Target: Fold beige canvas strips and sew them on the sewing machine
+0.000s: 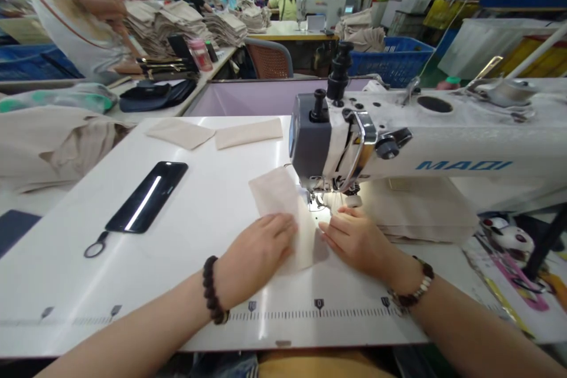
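A beige fabric piece (277, 189) lies at a slant on the white table, its right edge beside the needle area of the sewing machine (310, 142). Over the lower part of this fabric, my left hand (261, 251) has its fingers curled and pressed together on the cloth; they are slightly blurred. Just right of the needle, my right hand (358, 242) rests low under the machine head. Its fingers are bent together, and whatever lies between them is hidden. Behind that hand, a stack of beige fabric (420, 212) sits under the machine arm.
Two flat beige pieces, a left one (181, 133) and a right one (248, 133), lie at the table's back. A black phone (148, 198) with a ring strap is on the left. Scissors and small tools (509, 266) lie at right. A blue basket (394, 62) stands behind.
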Motion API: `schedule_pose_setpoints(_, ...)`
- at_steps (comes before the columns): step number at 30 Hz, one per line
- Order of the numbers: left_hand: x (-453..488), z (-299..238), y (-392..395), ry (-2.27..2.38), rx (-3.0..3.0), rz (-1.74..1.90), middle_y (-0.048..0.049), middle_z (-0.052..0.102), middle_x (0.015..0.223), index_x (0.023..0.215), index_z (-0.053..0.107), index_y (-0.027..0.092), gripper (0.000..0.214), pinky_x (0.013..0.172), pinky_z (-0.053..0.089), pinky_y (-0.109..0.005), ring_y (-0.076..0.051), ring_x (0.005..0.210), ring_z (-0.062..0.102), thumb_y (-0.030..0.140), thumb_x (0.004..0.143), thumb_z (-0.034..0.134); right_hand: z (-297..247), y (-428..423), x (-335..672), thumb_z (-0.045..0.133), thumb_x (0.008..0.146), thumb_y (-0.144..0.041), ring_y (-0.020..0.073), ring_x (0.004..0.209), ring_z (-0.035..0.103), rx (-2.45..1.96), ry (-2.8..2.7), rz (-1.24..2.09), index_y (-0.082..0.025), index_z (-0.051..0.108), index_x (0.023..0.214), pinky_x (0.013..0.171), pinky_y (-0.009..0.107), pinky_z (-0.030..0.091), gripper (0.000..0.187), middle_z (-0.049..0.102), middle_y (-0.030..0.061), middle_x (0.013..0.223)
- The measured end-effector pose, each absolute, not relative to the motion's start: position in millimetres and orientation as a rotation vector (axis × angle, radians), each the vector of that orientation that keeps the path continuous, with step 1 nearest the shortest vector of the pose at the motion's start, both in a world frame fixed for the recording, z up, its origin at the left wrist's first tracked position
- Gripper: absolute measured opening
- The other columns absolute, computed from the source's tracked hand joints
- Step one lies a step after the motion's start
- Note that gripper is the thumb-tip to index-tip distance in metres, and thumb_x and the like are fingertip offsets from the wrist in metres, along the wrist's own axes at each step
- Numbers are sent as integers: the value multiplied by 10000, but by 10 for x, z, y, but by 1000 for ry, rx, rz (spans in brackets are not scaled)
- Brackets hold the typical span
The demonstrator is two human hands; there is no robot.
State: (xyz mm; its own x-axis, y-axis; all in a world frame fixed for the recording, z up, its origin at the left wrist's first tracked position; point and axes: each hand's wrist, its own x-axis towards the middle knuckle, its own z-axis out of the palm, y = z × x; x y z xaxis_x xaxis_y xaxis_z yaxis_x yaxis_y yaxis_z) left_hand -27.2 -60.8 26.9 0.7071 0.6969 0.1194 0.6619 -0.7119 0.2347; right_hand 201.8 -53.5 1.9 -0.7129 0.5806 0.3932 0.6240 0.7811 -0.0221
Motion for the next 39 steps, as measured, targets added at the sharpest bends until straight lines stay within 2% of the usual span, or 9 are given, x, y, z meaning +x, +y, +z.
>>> schedule_pose_setpoints(3, -30, 317, -481, 989, 2787, 160, -116, 569, 973, 950, 556, 99, 198, 834, 482, -383, -233, 960, 532, 261, 836, 552, 8, -540, 2024, 366, 917, -177, 133, 624, 462, -881, -2643, -122, -143, 606, 818, 763, 319, 364, 261, 515, 7, 653)
schedule_pose_setpoints(7, 45, 271, -214, 898, 2808, 78, -92, 556, 927, 851, 566, 106, 162, 860, 439, -395, -211, 907, 532, 243, 876, 482, 14, -550, 2000, 364, 920, -195, 135, 606, 437, -845, -2679, -108, -130, 603, 874, 766, 325, 357, 252, 505, 9, 663)
schedule_pose_setpoints(16, 0, 174, -63, 958, 2766, 211, -87, 554, 1013, 891, 554, 112, 92, 906, 407, -374, -213, 976, 519, 171, 859, 492, -12, -556, 1940, 409, 907, -235, 163, 670, 465, -1007, -2652, -34, -121, 588, 963, 703, 319, 353, 219, 528, 34, 723)
schedule_pose_setpoints(28, 4, 138, -27, 958, 2802, 295, -75, 578, 932, 898, 569, 105, 97, 855, 443, -368, -210, 890, 544, 172, 836, 537, -24, -534, 1927, 370, 921, -237, 158, 656, 458, -1049, -2639, 7, -113, 574, 955, 708, 318, 352, 241, 518, 34, 720)
schedule_pose_setpoints(39, 13, 110, -9, 991, 2786, 304, -75, 566, 959, 933, 553, 109, 113, 871, 430, -363, -208, 933, 532, 168, 837, 538, -40, -529, 1931, 376, 922, -238, 160, 681, 464, -1066, -2643, 6, -96, 561, 1009, 722, 321, 361, 249, 533, 47, 750)
